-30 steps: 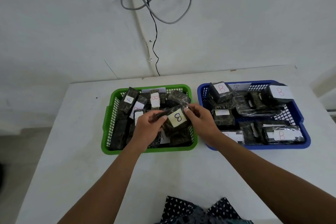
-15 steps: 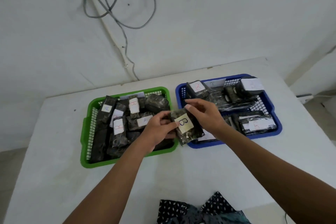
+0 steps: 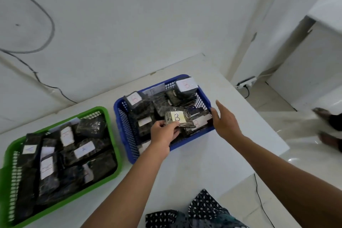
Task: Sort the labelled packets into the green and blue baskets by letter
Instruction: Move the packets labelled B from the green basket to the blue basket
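Observation:
My left hand (image 3: 162,132) grips a dark packet with a yellow "B" label (image 3: 178,117) by its near corner, holding it over the blue basket (image 3: 127,131). That basket holds several dark packets with "B" labels. My right hand (image 3: 224,121) hovers open at the blue basket's right rim, holding nothing. The green basket (image 3: 111,131) sits to the left, filled with several dark packets with white labels, some reading "A".
Both baskets stand on a white table (image 3: 194,163) against a white wall. The table's right edge drops to a glossy floor with a power strip (image 3: 247,82) and cables. Patterned dark cloth (image 3: 194,213) lies at the near edge.
My left hand has carried the "B" packet rightward from the green basket's edge to over the blue basket. My right hand let go of it and moved to the blue basket's right rim.

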